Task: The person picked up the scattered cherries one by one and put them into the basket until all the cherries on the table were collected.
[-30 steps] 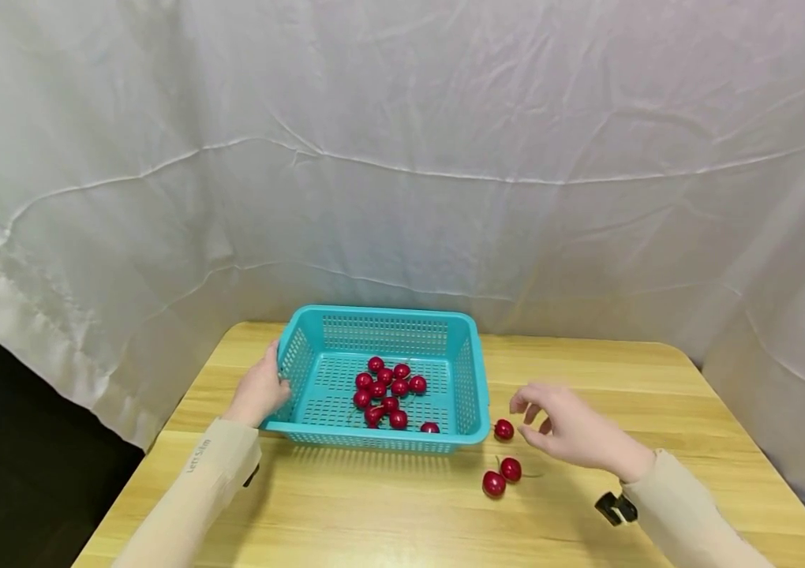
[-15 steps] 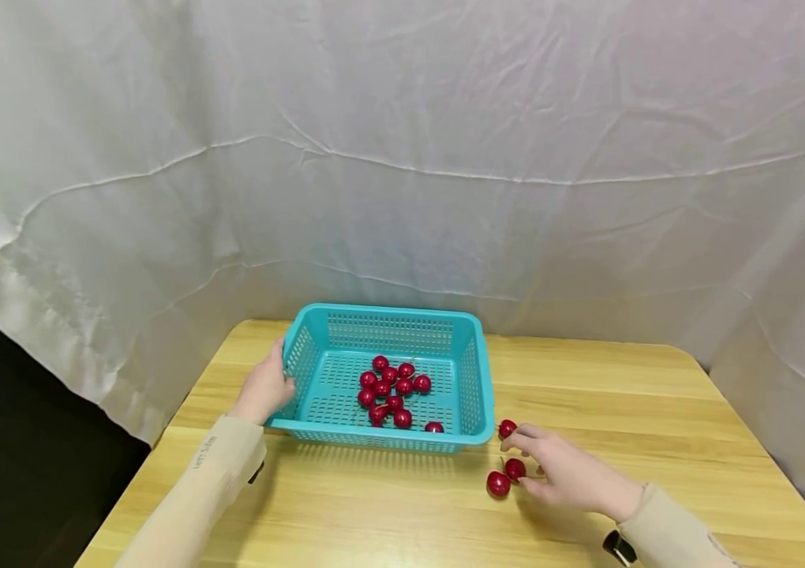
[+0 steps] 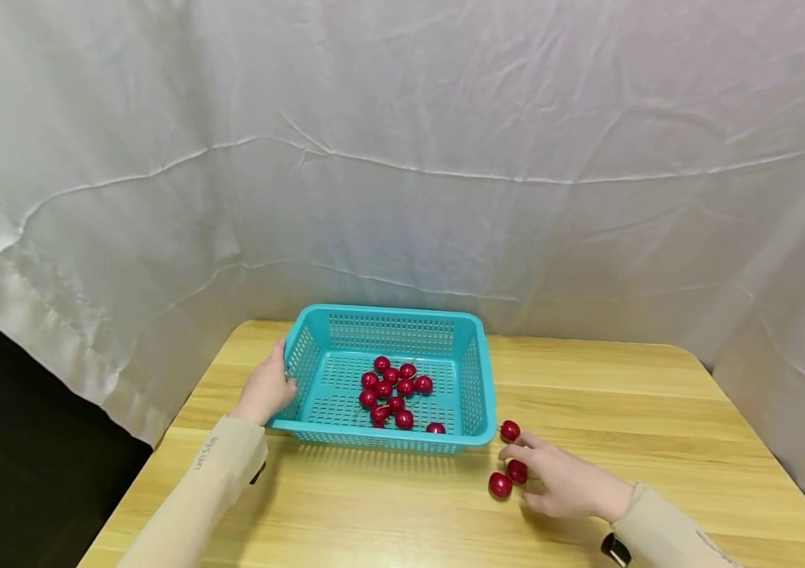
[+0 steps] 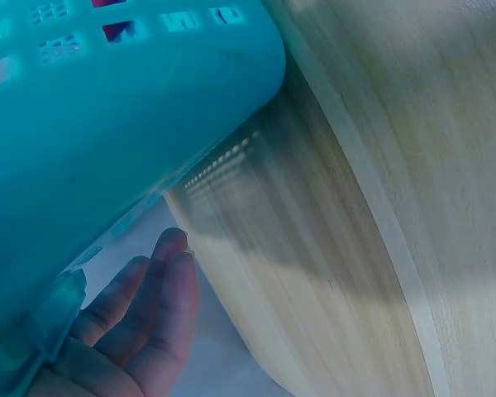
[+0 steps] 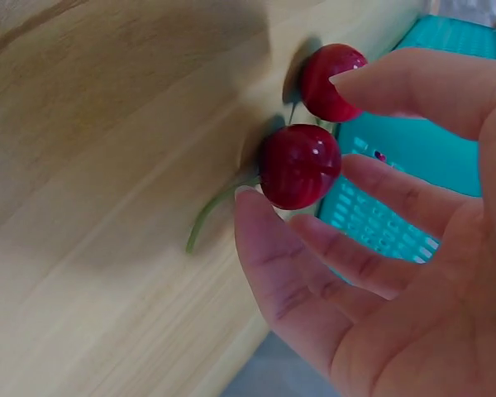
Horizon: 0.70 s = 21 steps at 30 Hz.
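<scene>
A turquoise perforated plastic basket point(image 3: 402, 310) stands at the back of the table, with several red cherries point(image 3: 383, 389) on its floor. My left hand point(image 3: 265, 390) grips the basket's left end by the rim; in the left wrist view its fingers point(image 4: 169, 306) extend beneath the rim, the thumb hidden. My right hand point(image 3: 562, 481) reaches low to the table, right of the basket. Its parted fingers surround one cherry point(image 5: 298, 165) with a green stem, fingertips right at its skin. The thumb overlaps a second cherry point(image 5: 326, 74) in that view.
A third loose cherry point(image 3: 510, 431) lies close to the basket's front right corner. The wooden table point(image 3: 374, 513) has rounded far corners. A pale cloth curtain point(image 3: 402, 158) hangs behind it, and a black area point(image 3: 19, 442) lies at the left.
My right hand has moved down and toward me, from beside the cherry near the basket corner to one of the two nearer cherries. The left hand keeps its grip on the basket.
</scene>
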Available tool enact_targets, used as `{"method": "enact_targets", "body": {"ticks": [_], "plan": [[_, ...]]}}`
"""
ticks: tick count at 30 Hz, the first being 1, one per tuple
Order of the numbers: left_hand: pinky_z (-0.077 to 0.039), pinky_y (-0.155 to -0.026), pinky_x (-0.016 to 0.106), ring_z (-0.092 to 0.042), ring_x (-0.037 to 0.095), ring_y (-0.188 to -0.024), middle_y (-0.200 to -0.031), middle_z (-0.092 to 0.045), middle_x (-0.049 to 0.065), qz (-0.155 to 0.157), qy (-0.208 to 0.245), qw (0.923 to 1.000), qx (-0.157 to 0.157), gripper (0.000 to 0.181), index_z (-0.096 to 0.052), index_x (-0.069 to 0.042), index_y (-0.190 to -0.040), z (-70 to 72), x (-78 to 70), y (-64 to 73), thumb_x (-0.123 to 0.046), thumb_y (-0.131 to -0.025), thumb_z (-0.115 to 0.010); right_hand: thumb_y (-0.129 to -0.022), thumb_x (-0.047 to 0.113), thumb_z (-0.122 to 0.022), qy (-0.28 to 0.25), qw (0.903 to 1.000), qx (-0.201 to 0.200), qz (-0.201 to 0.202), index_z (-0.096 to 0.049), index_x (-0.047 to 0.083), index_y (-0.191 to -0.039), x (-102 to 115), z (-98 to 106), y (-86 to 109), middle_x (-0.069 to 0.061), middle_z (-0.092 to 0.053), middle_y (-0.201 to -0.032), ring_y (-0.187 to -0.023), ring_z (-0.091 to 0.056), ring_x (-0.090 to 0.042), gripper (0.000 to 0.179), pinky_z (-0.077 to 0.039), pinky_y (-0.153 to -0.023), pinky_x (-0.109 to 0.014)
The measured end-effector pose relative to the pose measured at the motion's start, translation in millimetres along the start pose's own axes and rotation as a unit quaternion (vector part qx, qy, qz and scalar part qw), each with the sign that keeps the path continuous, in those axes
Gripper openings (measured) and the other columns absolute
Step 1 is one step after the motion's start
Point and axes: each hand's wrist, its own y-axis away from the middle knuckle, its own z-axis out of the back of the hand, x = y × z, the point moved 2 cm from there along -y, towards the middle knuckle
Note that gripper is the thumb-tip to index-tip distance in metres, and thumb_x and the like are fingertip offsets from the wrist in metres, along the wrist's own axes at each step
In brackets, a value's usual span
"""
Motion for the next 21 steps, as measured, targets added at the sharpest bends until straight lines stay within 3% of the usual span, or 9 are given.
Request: {"method": "enact_targets", "body": {"ticks": [12,21], "plan": [[-0.043,-0.110,0.064,-0.051,0.051,-0.132,-0.149,-0.045,0.034,0.003,-0.002,1.0000,0.004,0.085,-0.004,0.002,-0.160,0.2,-1.0,-0.4,-0.002,-0.094,-0.056,-0.079,0.013,-0.079,-0.014,0.9994,0.027,-0.016,-0.065,0.012,-0.115,-4.5,-7.3,-3.5,-0.001,-0.053,-0.110,-0.087,-0.051,-0.005,0.039,-0.052,-0.076,-0.024],[-0.044,-0.108,0.064,-0.052,0.052,-0.130,-0.147,-0.046,0.035,0.004,-0.002,1.0000,0.004,0.084,-0.004,0.002,-0.159,0.3,-1.4,0.4,-0.001,-0.094,-0.056,-0.077,0.013,-0.079,-0.010,0.9996,0.024,-0.011,-0.065,0.015,-0.106,-4.4,-9.3,-4.8,0.003,-0.051,-0.102,-0.083,-0.049,-0.002,0.032,-0.048,-0.071,-0.021]]}}
